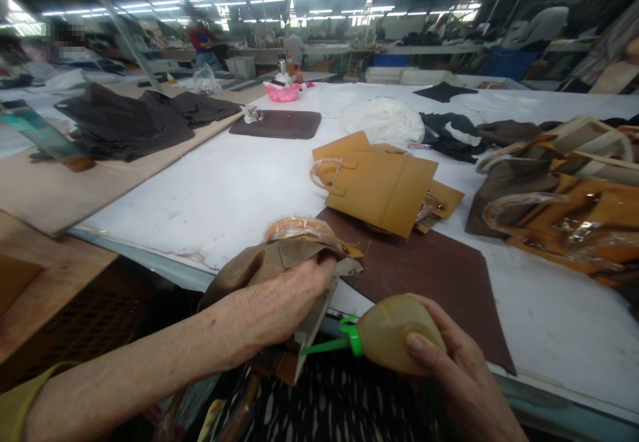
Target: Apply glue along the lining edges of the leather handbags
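My right hand (pixel 449 355) is wrapped round a yellowish squeeze bottle (pixel 394 332) with a green cap and a long green nozzle (pixel 327 346). The nozzle points left, its tip at the lower edge of a handbag (pixel 249 265) in brown and tan material. My left hand (pixel 294 295) grips this bag near its upper edge, the fingertips hidden behind the material. A plastic-wrapped handle (pixel 299 227) shows at the bag's far side. The bag is tilted at the table's front edge, over my lap.
Tan bag pieces with handles (pixel 379 182) lie on a dark brown sheet (pixel 439 282) on the white table (pixel 200 189). More tan and brown bags (pixel 574 216) are heaped at right. Dark cloth (pixel 134 119) and a pink basket (pixel 282 92) sit farther back. People work in the background.
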Motion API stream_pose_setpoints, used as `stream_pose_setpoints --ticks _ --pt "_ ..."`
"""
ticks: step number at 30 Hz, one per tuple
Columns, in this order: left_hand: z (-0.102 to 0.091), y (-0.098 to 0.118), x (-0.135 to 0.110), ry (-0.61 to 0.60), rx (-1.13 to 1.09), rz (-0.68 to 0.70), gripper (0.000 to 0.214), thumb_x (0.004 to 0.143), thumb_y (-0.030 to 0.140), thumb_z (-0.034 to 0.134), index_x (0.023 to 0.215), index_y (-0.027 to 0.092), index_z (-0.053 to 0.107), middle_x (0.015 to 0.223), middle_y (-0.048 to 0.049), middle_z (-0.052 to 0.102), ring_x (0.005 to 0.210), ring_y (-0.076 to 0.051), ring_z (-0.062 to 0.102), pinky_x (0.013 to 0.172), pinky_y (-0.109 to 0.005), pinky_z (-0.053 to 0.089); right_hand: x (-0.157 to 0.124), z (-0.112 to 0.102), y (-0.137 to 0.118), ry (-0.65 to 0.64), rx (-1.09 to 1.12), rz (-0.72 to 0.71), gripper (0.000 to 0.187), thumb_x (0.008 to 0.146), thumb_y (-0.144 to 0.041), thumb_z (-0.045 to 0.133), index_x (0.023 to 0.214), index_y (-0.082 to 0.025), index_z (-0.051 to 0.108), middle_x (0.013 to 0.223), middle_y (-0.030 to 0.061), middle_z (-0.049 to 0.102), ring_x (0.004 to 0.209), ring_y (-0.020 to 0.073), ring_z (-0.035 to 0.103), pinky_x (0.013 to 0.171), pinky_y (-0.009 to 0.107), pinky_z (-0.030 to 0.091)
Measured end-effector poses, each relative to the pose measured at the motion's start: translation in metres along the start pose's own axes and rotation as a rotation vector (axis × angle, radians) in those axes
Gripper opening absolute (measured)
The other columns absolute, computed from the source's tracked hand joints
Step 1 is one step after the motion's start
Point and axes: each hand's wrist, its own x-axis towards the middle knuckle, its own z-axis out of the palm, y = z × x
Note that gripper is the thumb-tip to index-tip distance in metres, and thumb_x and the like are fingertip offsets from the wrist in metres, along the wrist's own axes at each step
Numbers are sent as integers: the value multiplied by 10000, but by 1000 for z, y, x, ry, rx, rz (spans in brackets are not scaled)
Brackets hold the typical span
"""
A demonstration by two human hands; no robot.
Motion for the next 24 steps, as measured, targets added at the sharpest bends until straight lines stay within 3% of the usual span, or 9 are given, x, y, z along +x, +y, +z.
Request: stream_pose_setpoints --ticks 8,13,18,24 --pt "12 -7 -3 117 77 113 624 751 28 334 1336 192 193 1137 -91 462 1004 -216 485 823 -308 450 7 -4 1 95 -184 -137 424 665 -468 650 995 -204 609 829 37 686 741 232 628 564 232 510" --pt "16 -10 -4 112 127 128 588 757 33 323 1322 165 230 1115 -93 465 986 -220 477 828 -310 447 11 -6 0 109 -218 -123 405 671 -447 651 990 -201 608 820 37 683 727 229 625 535 226 502" --pt "17 -12 -4 110 152 145 579 771 37 311 1331 159 225 1160 -102 444 1019 -226 463 866 -321 438 2 0 -2 76 -72 -19 440 698 -488 624 1032 -208 565 729 22 648 567 183 582 422 215 446" --pt "18 -14 -4 75 135 146 595 781 40 326 1349 169 202 1210 -117 422 1050 -234 463 887 -331 438 -8 7 3 -84 173 93 518 701 -505 634 1084 -186 493 658 -5 594 481 120 500 371 174 383"
